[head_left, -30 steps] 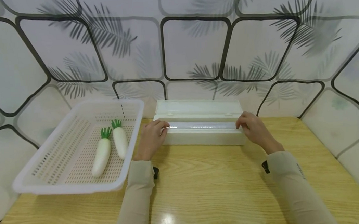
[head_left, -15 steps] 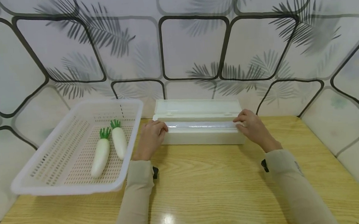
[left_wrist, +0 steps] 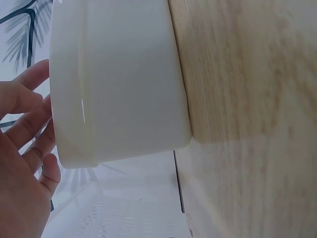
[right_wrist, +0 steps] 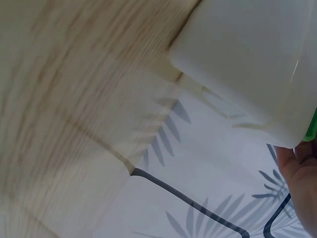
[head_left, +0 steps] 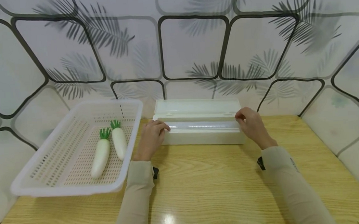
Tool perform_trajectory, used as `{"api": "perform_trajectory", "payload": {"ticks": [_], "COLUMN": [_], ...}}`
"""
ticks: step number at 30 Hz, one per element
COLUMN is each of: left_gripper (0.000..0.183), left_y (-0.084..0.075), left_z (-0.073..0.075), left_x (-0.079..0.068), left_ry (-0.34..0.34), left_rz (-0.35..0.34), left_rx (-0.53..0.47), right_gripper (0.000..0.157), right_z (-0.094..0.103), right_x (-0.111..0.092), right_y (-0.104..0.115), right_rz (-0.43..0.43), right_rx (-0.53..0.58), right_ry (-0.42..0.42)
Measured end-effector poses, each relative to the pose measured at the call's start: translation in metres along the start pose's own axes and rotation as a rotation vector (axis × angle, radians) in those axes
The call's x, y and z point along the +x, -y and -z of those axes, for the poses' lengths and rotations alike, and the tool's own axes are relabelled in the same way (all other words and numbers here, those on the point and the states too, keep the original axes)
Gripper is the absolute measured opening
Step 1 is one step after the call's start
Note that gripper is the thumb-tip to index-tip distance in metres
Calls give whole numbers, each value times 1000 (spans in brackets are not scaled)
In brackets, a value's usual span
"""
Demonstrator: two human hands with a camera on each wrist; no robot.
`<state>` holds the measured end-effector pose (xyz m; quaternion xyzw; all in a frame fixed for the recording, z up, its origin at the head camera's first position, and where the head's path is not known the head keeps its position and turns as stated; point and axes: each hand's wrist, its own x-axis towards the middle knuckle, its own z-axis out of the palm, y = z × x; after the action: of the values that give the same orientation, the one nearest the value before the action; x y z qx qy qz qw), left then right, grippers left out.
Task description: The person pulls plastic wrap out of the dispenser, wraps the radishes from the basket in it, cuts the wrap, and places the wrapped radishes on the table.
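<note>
A long white cling film dispenser box [head_left: 202,137] stands at the back of the table, its lid [head_left: 197,105] tipped back. Inside lies a shiny roll of clear cling film [head_left: 203,125]. My left hand [head_left: 151,134] is at the box's left end, thumb and forefinger pinching at the film's edge; in the left wrist view, the box [left_wrist: 119,79] hides the fingertips. At the right end, my right hand [head_left: 253,126] pinches at the film with thumb and forefinger. Beside those fingers, the right wrist view shows a small green part [right_wrist: 311,130] at the box's rim.
To the left, a white perforated plastic basket [head_left: 64,190] holds two white radishes with green tops, one nearer [head_left: 100,158] and one farther [head_left: 119,143]. A patterned wall covering [head_left: 194,49] rises right behind the box. Both stand on a wood-grain table [head_left: 208,185].
My right hand's fingers spread a little at the film's right end, then came together again slightly farther back. The left hand stays nearly in place; box and basket have not moved.
</note>
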<state>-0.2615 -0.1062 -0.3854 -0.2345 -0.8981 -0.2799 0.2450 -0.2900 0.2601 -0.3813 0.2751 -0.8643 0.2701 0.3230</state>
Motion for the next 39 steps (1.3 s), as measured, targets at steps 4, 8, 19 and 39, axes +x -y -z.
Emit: {"api": "perform_trajectory", "payload": {"ticks": [4,8,19,39], "left_gripper": [21,21,18,21], "left_y": [1,2,0,-4], "left_z": [0,0,1,-2], "left_x": [0,0,-1,4], "left_ry": [8,22,100,39], "left_rz": [21,40,15,32], "left_rx": [-11,-15,9,54], "right_gripper": [16,10,4,9], "right_z": [-2,-3,-3,0], "right_x": [5,7,8,8], "right_y": [2,2,1,3], "right_rz": [-72,-114,-212,-357], "right_rx": [6,-12,-5,76], "right_ry": [-16,-20,-27,32]}}
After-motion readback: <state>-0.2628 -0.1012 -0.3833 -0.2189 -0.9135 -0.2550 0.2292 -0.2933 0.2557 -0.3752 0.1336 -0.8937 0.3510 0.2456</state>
